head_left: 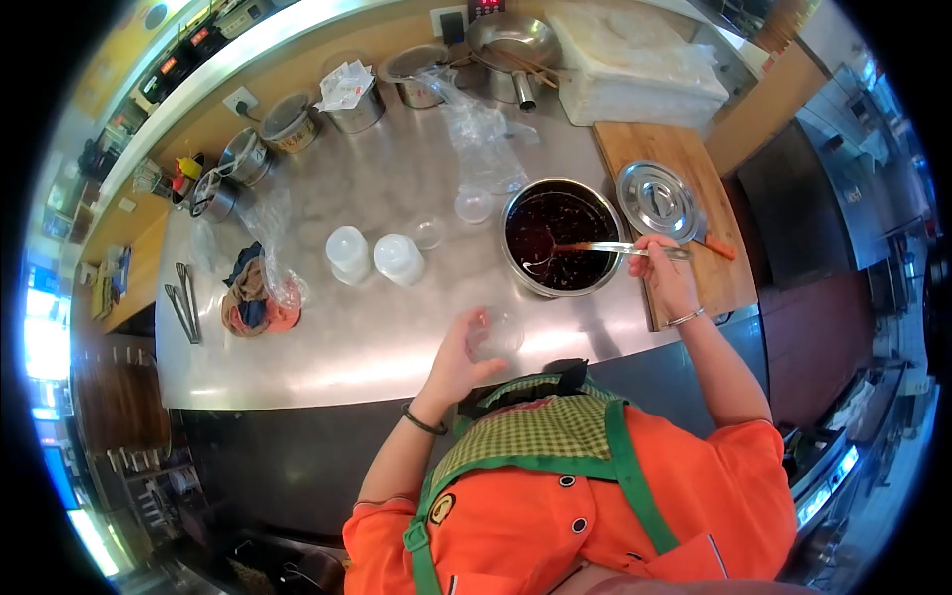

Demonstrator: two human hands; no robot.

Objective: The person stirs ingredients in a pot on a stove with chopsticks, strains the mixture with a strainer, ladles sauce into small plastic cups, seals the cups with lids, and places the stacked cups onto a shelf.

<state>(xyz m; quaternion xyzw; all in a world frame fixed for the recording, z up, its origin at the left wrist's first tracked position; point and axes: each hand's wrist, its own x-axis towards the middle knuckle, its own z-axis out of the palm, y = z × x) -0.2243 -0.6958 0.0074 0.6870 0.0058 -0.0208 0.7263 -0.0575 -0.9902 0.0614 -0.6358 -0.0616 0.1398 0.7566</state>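
My right hand (666,275) is closed round the handle of a metal ladle (620,247), whose bowl end dips into dark red sauce with flecks in a round steel pot (510,260). Near the table's front edge, my left hand (461,352) is at a clear plastic cup (501,335), thumb and fingers apart around its left side; whether they grip it is hard to tell. Two stacks of white cups or lids (348,250) stand left of the pot. Behind the pot lie a clear round lid (473,206) and a plastic bag (481,144).
A wooden board (635,149) at the right bears a steel lid (657,201) and an orange-handled tool (719,247). Cloths (253,302) and tongs (184,305) lie left. Lidded pots (290,124) and a pan (513,42) line the back.
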